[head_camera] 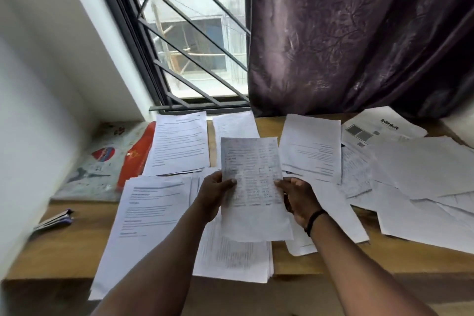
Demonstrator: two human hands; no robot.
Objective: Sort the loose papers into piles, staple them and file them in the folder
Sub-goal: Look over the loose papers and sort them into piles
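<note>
Both hands hold one printed sheet (252, 182) up over the wooden desk (77, 246), each pinching a side edge about halfway down. The left hand (214, 196) clamps the sheet's left edge: its thumb (230, 183) lies flat on the printed face, and the other fingers are curled behind the paper, out of sight. The right hand (298, 200) grips the right edge the same way, thumb tip (279, 183) pressed on the front and the remaining fingers folded behind. A dark band (314, 221) circles the right wrist.

Directly below the fingers lies a thick stack of printed pages (233, 256), reaching the desk's near edge. Just left of the left hand sits a pile with bold headings (146, 215); beyond it, farther from the fingers, another text pile (179, 144). Past the right hand's fingers, loose sheets (420, 177) overlap untidily across the desk. A red folder (136, 156) lies well to the left of the left hand, beside the window (195, 33), and a small stapler-like object (55, 219), blurred, sits near the desk's left edge.
</note>
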